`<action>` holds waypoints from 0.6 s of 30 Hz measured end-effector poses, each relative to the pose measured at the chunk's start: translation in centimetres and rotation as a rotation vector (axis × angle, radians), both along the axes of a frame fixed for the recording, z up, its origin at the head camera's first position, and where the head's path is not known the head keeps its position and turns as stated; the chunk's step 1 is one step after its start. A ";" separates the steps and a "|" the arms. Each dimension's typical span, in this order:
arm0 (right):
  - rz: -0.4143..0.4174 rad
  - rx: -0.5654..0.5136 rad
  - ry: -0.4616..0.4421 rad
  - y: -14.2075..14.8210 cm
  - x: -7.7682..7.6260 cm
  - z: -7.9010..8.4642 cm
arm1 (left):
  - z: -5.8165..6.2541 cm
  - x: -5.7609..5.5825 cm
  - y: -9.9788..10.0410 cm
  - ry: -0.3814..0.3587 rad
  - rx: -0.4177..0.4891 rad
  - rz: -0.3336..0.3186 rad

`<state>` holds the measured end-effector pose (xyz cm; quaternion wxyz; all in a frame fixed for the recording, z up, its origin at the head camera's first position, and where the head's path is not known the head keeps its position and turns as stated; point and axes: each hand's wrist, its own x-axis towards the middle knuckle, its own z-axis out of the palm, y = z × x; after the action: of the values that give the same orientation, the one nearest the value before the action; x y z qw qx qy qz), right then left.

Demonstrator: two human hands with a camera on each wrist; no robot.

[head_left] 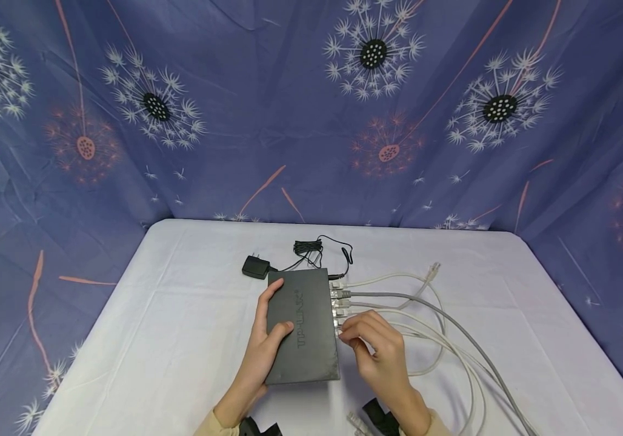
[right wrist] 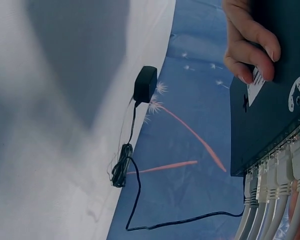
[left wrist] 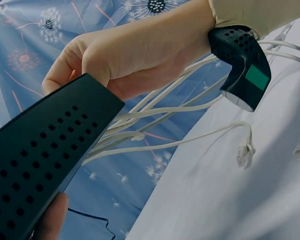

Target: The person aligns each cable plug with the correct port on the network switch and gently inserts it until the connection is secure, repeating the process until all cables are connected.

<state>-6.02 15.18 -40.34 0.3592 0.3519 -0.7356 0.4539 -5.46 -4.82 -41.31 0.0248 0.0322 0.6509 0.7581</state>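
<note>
A dark TP-LINK network switch (head_left: pixel 311 357) is tilted up in my left hand (head_left: pixel 262 351), thumb and a finger over its top face. Other left-hand fingers (right wrist: pixel 247 45) rest on its underside, beside a white label. Along its right side, several network cable plugs (right wrist: pixel 285 165) sit in a row of ports. My right hand (head_left: pixel 379 351) pinches a network cable plug at the near end of that row, its fingertips right at the port. The switch's edge partly hides those fingertips in the left wrist view, behind the vented side (left wrist: pixel 45 160).
A black power adapter (head_left: pixel 256 267) lies behind the switch, its bundled cord (head_left: pixel 307 247) running to the switch's far corner. White and grey cables (head_left: pixel 442 309) loop over the white table (head_left: pixel 180 339) to the right. Loose plugs lie at back right (head_left: pixel 434 270) and near the right wrist.
</note>
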 end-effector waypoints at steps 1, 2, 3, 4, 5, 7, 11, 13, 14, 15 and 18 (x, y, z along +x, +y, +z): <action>0.001 -0.002 -0.001 0.0 0.0 -0.1 | 0.0 0.0 0.0 -0.006 -0.002 0.000; 0.002 -0.003 -0.002 0.0 0.0 -0.1 | 0.0 0.0 0.1 -0.012 0.000 -0.001; 0.006 -0.005 -0.004 0.1 0.0 -0.1 | 0.0 0.0 0.1 -0.017 0.001 -0.003; 0.003 -0.002 -0.006 0.1 0.0 -0.1 | 0.0 0.0 0.2 -0.022 0.004 -0.005; 0.007 -0.003 -0.009 0.1 0.0 -0.2 | 0.0 0.0 0.2 -0.025 0.009 -0.006; 0.014 0.001 -0.016 0.2 -0.1 -0.2 | 0.0 0.0 0.2 -0.030 0.014 -0.007; 0.014 0.013 -0.026 0.3 -0.1 -0.2 | 0.0 -0.1 0.2 -0.034 0.018 -0.003; 0.011 0.022 -0.031 0.3 -0.1 -0.2 | 0.0 -0.1 0.2 -0.036 0.022 0.000; 0.010 0.027 -0.033 0.3 0.0 -0.2 | -0.1 -0.1 0.2 -0.037 0.029 0.000; 0.009 0.031 -0.036 0.3 0.0 -0.2 | -0.1 -0.1 0.2 -0.038 0.034 0.002; -0.003 0.045 -0.043 0.4 0.0 -0.2 | -0.2 -0.1 0.2 -0.038 0.046 0.013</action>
<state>-6.00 15.54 -40.52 0.3361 0.3492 -0.7536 0.4440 -5.57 -4.59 -41.53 0.0315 0.0139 0.6329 0.7735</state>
